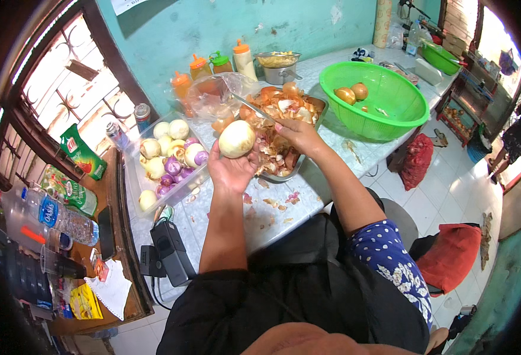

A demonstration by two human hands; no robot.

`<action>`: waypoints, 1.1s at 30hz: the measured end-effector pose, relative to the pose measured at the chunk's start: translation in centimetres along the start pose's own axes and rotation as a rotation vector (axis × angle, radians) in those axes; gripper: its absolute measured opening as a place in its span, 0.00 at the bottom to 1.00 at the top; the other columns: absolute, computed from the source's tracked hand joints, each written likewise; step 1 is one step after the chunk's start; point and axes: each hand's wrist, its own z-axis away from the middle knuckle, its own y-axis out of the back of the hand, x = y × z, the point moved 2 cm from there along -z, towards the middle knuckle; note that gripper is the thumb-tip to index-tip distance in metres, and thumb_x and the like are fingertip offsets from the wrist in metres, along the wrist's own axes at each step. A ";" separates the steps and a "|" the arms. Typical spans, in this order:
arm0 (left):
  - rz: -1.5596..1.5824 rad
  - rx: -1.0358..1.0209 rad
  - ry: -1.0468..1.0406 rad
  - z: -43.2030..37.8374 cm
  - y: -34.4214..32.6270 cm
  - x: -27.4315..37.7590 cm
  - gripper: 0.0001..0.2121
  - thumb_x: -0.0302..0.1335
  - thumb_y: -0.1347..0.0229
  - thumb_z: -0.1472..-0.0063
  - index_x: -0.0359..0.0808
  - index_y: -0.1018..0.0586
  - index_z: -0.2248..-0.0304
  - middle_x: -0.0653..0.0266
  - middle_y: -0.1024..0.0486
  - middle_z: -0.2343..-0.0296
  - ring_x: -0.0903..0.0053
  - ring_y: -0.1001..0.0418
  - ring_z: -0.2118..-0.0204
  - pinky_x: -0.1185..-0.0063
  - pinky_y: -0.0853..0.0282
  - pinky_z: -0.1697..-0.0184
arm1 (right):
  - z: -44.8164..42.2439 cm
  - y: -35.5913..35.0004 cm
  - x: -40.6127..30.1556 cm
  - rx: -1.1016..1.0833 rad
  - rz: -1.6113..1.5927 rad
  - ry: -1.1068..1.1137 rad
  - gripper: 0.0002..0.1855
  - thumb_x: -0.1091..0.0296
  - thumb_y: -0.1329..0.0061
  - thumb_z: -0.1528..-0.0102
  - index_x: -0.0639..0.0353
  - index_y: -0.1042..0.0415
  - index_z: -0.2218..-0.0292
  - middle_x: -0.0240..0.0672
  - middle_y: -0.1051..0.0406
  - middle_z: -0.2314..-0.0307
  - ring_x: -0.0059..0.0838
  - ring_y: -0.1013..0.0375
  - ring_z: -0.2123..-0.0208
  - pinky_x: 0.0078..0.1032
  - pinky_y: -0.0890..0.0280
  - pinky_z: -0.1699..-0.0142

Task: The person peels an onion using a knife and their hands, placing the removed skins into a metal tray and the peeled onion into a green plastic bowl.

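A large peeled onion rests in the upturned palm of my left hand. My right hand grips a knife, its blade pointing up and to the left just beyond the onion; the handle is mostly covered by my fingers. Beneath both hands a metal tray is heaped with onion and garlic skins. To the left, a clear plastic container holds several peeled onions and purple shallots. On the right, a green plastic colander contains unpeeled onions.
Sauce bottles, a clear plastic bag and a metal pot line the wall. A black power bank lies at the table's near left. Bottles and packets crowd the wooden sill. A red mesh sack stands on the floor.
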 end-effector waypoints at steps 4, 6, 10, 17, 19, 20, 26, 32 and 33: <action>-0.038 0.016 -0.034 -0.4 0.1 -0.1 0.26 0.44 0.62 0.44 0.35 0.39 0.51 0.47 0.38 0.54 0.62 0.33 0.62 0.75 0.34 0.67 | 1.4 -0.1 0.6 0.082 -0.004 -0.060 0.28 0.50 0.58 0.48 0.60 0.37 0.52 0.50 0.32 0.61 0.37 0.32 0.58 0.26 0.41 0.53; -0.005 -0.001 -0.033 -0.5 0.6 0.2 0.26 0.44 0.61 0.44 0.34 0.38 0.51 0.47 0.38 0.54 0.59 0.34 0.61 0.74 0.33 0.67 | 1.9 -0.5 0.1 0.104 0.005 -0.101 0.28 0.51 0.57 0.48 0.60 0.40 0.50 0.48 0.31 0.62 0.35 0.30 0.62 0.25 0.39 0.57; -0.029 -0.049 -0.074 -0.7 0.6 0.7 0.23 0.40 0.63 0.41 0.34 0.39 0.51 0.47 0.38 0.54 0.54 0.36 0.59 0.71 0.33 0.65 | 2.8 -0.9 -1.9 0.048 -0.014 -0.313 0.31 0.54 0.58 0.47 0.60 0.46 0.47 0.45 0.29 0.68 0.28 0.29 0.79 0.20 0.36 0.74; 0.035 -0.091 -0.082 -0.4 0.2 0.7 0.22 0.37 0.60 0.44 0.32 0.38 0.53 0.49 0.37 0.55 0.52 0.37 0.54 0.57 0.39 0.53 | 2.2 -1.5 -3.5 0.036 -0.127 -0.412 0.21 0.50 0.58 0.48 0.57 0.32 0.61 0.29 0.41 0.89 0.20 0.43 0.91 0.21 0.49 0.89; 0.077 -0.120 -0.070 -0.4 0.6 0.5 0.22 0.37 0.59 0.44 0.32 0.37 0.53 0.49 0.37 0.56 0.53 0.38 0.54 0.57 0.39 0.53 | 1.8 -1.1 -3.5 0.043 -0.133 -0.461 0.18 0.50 0.57 0.49 0.57 0.32 0.76 0.29 0.42 0.89 0.21 0.44 0.90 0.22 0.49 0.87; 0.096 -0.142 -0.050 -0.4 0.5 0.6 0.22 0.37 0.58 0.45 0.33 0.37 0.54 0.50 0.37 0.56 0.54 0.38 0.54 0.57 0.39 0.52 | 1.6 -1.1 -3.6 0.034 -0.129 -0.445 0.18 0.50 0.57 0.49 0.57 0.32 0.76 0.29 0.42 0.89 0.21 0.44 0.90 0.22 0.49 0.87; 0.087 -0.008 -0.103 -0.3 1.4 0.3 0.25 0.41 0.52 0.45 0.34 0.38 0.52 0.51 0.36 0.56 0.60 0.35 0.58 0.70 0.36 0.61 | 1.8 -1.1 -5.4 -0.030 -0.188 -0.358 0.17 0.53 0.60 0.47 0.58 0.31 0.66 0.27 0.40 0.85 0.19 0.43 0.85 0.20 0.48 0.80; -0.176 -0.061 -0.101 -0.6 0.3 -1.4 0.22 0.30 0.51 0.47 0.30 0.38 0.53 0.51 0.36 0.56 0.59 0.36 0.53 0.61 0.37 0.53 | 1.7 0.6 -5.3 -0.181 -0.422 -0.263 0.19 0.47 0.59 0.47 0.56 0.35 0.70 0.27 0.45 0.89 0.16 0.50 0.92 0.16 0.57 0.89; -0.192 -0.059 -0.112 -0.3 0.1 -1.6 0.21 0.28 0.52 0.46 0.29 0.38 0.54 0.51 0.35 0.57 0.58 0.37 0.52 0.58 0.40 0.51 | 1.8 0.3 -5.6 -0.177 -0.403 -0.213 0.22 0.47 0.59 0.47 0.57 0.35 0.62 0.26 0.45 0.89 0.14 0.50 0.92 0.15 0.57 0.89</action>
